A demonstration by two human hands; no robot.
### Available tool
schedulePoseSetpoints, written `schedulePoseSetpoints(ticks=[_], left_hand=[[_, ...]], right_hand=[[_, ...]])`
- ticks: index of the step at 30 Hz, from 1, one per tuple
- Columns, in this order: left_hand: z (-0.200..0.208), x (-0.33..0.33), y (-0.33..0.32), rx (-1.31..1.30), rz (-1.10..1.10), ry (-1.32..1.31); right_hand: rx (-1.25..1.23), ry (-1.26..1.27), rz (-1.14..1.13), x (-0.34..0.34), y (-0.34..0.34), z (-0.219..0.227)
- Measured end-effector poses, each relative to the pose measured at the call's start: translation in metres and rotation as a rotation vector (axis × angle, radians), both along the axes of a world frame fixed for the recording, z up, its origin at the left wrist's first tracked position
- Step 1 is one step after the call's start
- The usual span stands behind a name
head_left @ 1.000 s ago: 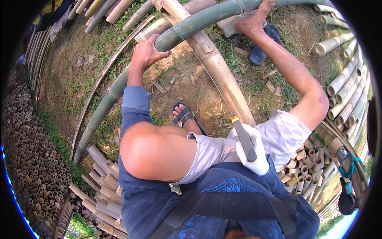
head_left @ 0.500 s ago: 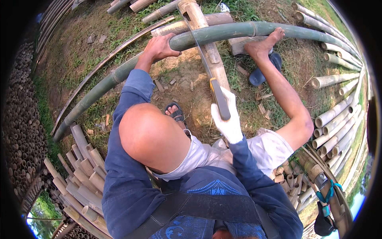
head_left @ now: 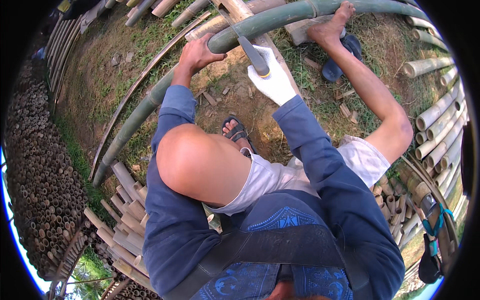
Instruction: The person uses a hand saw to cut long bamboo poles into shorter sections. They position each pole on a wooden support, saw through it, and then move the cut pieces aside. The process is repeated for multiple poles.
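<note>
A long green bamboo pole (head_left: 274, 22) runs across the far side, curved by the lens. My bare left hand (head_left: 199, 54) is wrapped over it, thumb along the near side. In a white knitted glove, my right hand (head_left: 276, 77) grips the dark handle of a handsaw (head_left: 253, 56). The saw's blade lies across the pole just right of my left hand; how deep it sits cannot be made out. My bare right foot (head_left: 330, 29) presses on the pole farther right. Under the pole, a pale bamboo support (head_left: 239, 11) stretches away from me.
Cut bamboo lengths lie stacked at the right (head_left: 440, 117) and lower left (head_left: 132, 210). A large pile of bamboo ends (head_left: 42, 165) fills the far left. A split bamboo strip (head_left: 135, 82) lies beside the pole. A dark slipper (head_left: 342, 59) rests near my foot.
My right hand has pushed the saw forward, bringing the handle up close to the pole. My left hand still holds the pole. The whole view has shifted somewhat.
</note>
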State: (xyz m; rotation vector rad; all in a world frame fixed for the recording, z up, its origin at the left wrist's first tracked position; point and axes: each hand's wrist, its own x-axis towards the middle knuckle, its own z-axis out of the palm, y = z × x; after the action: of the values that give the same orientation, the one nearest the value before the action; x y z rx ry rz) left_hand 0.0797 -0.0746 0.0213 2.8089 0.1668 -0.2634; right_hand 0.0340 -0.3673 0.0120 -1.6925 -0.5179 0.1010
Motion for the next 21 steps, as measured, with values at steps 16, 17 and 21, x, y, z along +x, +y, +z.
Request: schedulePoseSetpoints(ticks=[16,17,21], left_hand=[[-0.016,0.008,0.012,0.002,-0.041,-0.049],[-0.021,0.008,0.008,0.012,-0.033,-0.048],[-0.023,0.002,0.022,0.028,-0.03,-0.039]], right_hand=[[-0.014,-0.09,0.022,0.027,0.018,0.003],[-0.051,-0.099,0.006,0.022,0.009,0.003],[-0.239,-0.041,-0.003,-0.113,-0.11,0.022]])
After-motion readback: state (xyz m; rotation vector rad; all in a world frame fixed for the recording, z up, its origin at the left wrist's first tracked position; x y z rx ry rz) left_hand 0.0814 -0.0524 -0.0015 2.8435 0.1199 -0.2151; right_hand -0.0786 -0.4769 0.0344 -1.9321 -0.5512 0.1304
